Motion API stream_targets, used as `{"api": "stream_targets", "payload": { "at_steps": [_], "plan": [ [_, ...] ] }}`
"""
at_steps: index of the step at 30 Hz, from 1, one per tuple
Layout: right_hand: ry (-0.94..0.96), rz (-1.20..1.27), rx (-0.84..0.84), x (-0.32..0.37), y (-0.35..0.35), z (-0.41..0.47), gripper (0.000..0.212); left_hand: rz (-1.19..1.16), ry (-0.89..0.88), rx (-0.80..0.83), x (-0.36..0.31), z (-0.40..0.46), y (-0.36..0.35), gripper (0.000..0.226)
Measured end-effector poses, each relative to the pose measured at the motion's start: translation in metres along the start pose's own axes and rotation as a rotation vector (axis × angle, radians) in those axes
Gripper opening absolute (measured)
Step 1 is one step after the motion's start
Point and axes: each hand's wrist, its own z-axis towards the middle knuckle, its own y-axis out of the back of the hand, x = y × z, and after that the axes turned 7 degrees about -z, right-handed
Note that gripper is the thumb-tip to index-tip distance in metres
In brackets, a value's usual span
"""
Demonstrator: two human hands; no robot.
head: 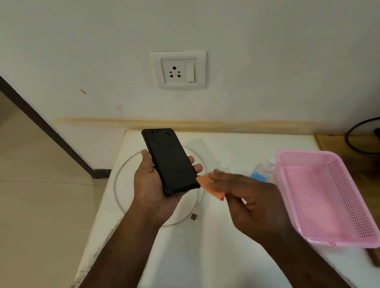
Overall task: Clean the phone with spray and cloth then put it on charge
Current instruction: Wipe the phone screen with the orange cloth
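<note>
White tabletop (227, 244) against a pale wall fills my view, with a white wall socket and switch plate (180, 69) above it. My left hand (152, 188) is raised over the table, fingers and thumb curled round the edges of a black rectangular phone (170, 160), which tilts with its top end toward the wall. My right hand (246, 198) sits just beside the phone's lower corner, pinching a small folded orange cloth (207, 184); the hand is blurred. Under my left hand a white charging cable (118, 180) lies coiled in a loop on the table, its plug end (193, 216) near my wrist. A clear spray bottle with blue liquid (261, 171) stands just beside a pink perforated plastic basket (332, 202).
</note>
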Motion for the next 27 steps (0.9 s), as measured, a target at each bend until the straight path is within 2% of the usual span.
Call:
{"api": "stream_targets", "payload": {
  "at_steps": [2,6,11,16,18,20,22,23,25,27],
  "plan": [
    [-0.108,0.140,-0.074,-0.002,0.007,0.002,0.032,0.026,-0.012,0.031,0.000,-0.002,-0.001,0.082],
    [-0.443,0.339,-0.128,0.005,0.014,0.012,0.029,0.134,-0.020,0.076,0.007,-0.005,-0.005,0.083],
    [-0.842,0.636,-0.005,0.003,0.024,0.006,0.020,0.152,-0.019,0.133,0.008,-0.007,-0.008,0.088],
    [-1.420,0.643,0.109,0.000,0.015,-0.013,0.010,0.232,-0.061,0.200,0.008,-0.009,-0.013,0.081],
    [-1.597,0.632,0.115,-0.005,0.011,-0.020,0.014,0.271,-0.068,0.192,0.011,-0.012,-0.015,0.082],
    [-1.586,0.595,0.062,-0.015,0.003,-0.029,0.005,0.282,-0.066,0.193,0.012,-0.014,-0.017,0.085],
    [-1.499,0.473,0.053,-0.022,-0.003,-0.041,0.014,0.275,-0.053,0.211,0.012,-0.017,-0.019,0.086],
    [-1.433,0.350,0.064,-0.022,-0.005,-0.046,0.014,0.273,-0.046,0.217,0.012,-0.019,-0.020,0.087],
    [-1.236,0.057,-0.019,-0.018,-0.009,-0.058,0.013,0.275,-0.038,0.223,0.011,-0.020,-0.020,0.087],
    [-1.046,-0.234,0.012,-0.013,-0.011,-0.066,0.032,0.281,-0.035,0.227,0.011,-0.021,-0.022,0.085]
  ]
}}
